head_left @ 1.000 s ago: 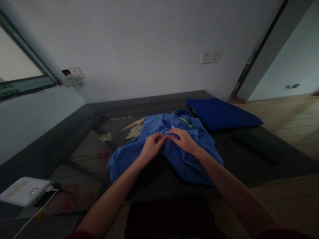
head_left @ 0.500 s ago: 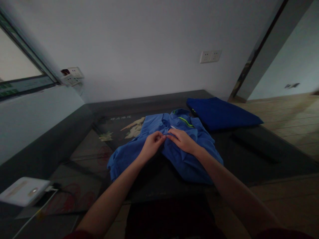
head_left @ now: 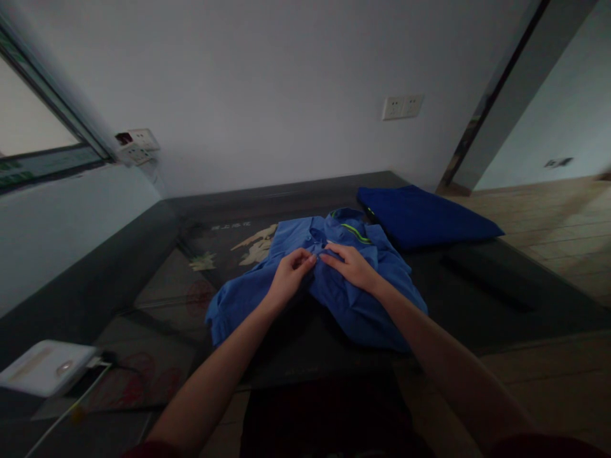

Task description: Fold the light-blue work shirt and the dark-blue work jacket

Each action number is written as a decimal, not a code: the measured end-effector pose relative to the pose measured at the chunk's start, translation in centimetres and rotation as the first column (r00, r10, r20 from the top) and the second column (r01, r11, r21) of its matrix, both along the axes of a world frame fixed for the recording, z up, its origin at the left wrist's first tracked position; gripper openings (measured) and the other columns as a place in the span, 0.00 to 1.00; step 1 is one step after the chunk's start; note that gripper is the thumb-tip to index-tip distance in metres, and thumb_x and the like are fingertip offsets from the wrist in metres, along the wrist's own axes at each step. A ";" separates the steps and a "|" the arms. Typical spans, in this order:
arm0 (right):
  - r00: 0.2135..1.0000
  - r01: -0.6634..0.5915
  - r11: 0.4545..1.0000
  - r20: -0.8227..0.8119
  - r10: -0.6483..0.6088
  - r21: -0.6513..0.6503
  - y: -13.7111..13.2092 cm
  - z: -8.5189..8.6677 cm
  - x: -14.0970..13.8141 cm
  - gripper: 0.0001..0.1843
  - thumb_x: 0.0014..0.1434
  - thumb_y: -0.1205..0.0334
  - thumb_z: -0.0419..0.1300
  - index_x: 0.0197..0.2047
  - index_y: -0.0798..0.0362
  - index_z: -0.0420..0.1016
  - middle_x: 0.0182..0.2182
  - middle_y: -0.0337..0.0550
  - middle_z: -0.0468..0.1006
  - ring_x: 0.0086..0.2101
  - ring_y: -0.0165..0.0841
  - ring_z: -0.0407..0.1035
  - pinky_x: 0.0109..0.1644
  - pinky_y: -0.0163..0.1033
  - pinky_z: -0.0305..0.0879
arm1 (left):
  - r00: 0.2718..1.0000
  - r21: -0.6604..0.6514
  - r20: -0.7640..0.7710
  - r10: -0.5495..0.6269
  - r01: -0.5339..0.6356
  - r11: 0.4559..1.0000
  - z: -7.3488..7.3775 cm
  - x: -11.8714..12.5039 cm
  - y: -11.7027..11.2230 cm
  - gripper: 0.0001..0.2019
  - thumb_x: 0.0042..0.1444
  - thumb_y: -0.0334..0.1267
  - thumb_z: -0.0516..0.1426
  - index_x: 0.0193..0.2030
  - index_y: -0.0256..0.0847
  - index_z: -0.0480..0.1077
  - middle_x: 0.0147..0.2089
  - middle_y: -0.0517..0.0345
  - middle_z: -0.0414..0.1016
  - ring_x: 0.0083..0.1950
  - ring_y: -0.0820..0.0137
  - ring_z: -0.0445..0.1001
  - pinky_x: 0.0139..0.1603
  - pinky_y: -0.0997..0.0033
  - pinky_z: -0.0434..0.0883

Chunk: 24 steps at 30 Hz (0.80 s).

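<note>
A blue shirt [head_left: 258,289] with a yellow-green stripe near its collar lies spread on the dark table, its front edges parting toward me. My left hand [head_left: 292,273] pinches the cloth at the middle of the front, thumb and fingers together. Close beside it, my right hand [head_left: 351,266] has its thumb and fingers on the other front edge of the shirt, gripping the fabric. The fingertips nearly meet. What small part lies between them is too dim to make out.
A folded dark blue cloth item [head_left: 424,216] lies at the table's back right. A long black object [head_left: 487,283] rests nearer on the right. At the left stands a white device [head_left: 48,367] with a cable. The wall runs behind the table [head_left: 324,362].
The hands have shifted only slightly, with the fingertips a little further apart at the shirt's front. The shirt lies as before.
</note>
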State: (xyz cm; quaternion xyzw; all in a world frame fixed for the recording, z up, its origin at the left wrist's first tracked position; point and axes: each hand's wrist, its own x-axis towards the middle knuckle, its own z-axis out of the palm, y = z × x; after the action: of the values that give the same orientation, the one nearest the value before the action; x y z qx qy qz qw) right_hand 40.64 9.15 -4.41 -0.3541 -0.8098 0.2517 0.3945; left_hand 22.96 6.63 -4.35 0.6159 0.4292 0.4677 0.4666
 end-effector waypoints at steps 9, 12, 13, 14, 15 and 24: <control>0.996 0.076 0.995 -0.048 -0.073 0.066 -0.3 0.1 -0.4 0.15 0.62 0.53 0.54 0.30 0.53 0.72 0.28 0.41 0.75 0.33 0.36 0.70 0.38 0.38 0.62 | 0.960 0.187 -0.252 0.118 -0.071 0.980 -0.1 -0.1 -0.3 0.13 0.56 0.46 0.54 0.29 0.39 0.64 0.22 0.67 0.55 0.24 0.76 0.56 0.25 0.76 0.54; 0.998 0.066 0.991 -0.027 -0.063 0.119 -0.8 0.2 -0.6 0.15 0.62 0.54 0.54 0.30 0.54 0.71 0.27 0.43 0.74 0.31 0.36 0.69 0.37 0.38 0.62 | 0.938 0.261 -0.307 0.162 -0.081 0.962 0.0 0.1 -0.6 0.11 0.57 0.42 0.53 0.28 0.39 0.62 0.22 0.67 0.55 0.25 0.76 0.56 0.27 0.76 0.55; 0.998 0.062 0.987 -0.018 -0.060 0.145 -0.8 0.1 -0.7 0.14 0.62 0.54 0.53 0.30 0.54 0.71 0.28 0.43 0.74 0.31 0.36 0.70 0.38 0.39 0.62 | 0.931 0.279 -0.320 0.173 -0.082 0.957 -0.1 0.2 -0.6 0.10 0.57 0.41 0.53 0.28 0.39 0.61 0.22 0.66 0.56 0.25 0.76 0.56 0.27 0.76 0.55; 0.998 0.057 0.983 -0.007 -0.057 0.172 -0.9 -0.1 -0.8 0.14 0.62 0.54 0.53 0.31 0.54 0.71 0.28 0.44 0.75 0.32 0.37 0.70 0.38 0.39 0.63 | 0.926 0.292 -0.332 0.182 -0.082 0.953 -0.1 0.2 -0.7 0.10 0.57 0.40 0.53 0.27 0.39 0.61 0.22 0.67 0.56 0.25 0.76 0.56 0.27 0.76 0.55; 0.999 0.052 0.979 0.004 -0.054 0.196 -0.9 -0.3 -0.9 0.14 0.63 0.54 0.53 0.32 0.54 0.71 0.29 0.45 0.75 0.33 0.37 0.70 0.39 0.40 0.63 | 0.920 0.302 -0.342 0.189 -0.083 0.950 -0.2 0.2 -0.7 0.10 0.57 0.39 0.53 0.27 0.39 0.60 0.23 0.67 0.56 0.26 0.76 0.57 0.28 0.76 0.55; 0.997 0.074 0.974 0.018 -0.080 0.213 -0.1 -0.8 -0.5 0.14 0.64 0.53 0.51 0.35 0.52 0.72 0.31 0.46 0.77 0.35 0.39 0.72 0.42 0.42 0.65 | 0.917 0.319 -0.372 0.142 -0.017 0.948 -0.2 0.3 -0.8 0.10 0.63 0.41 0.48 0.32 0.40 0.60 0.26 0.65 0.60 0.28 0.75 0.60 0.30 0.76 0.58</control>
State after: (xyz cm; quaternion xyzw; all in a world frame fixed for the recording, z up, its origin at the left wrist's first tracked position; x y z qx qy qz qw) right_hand 40.12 9.02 -5.20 -0.3443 -0.8229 0.1436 0.4285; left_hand 23.25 5.79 -4.58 0.7439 0.4600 0.4157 0.2496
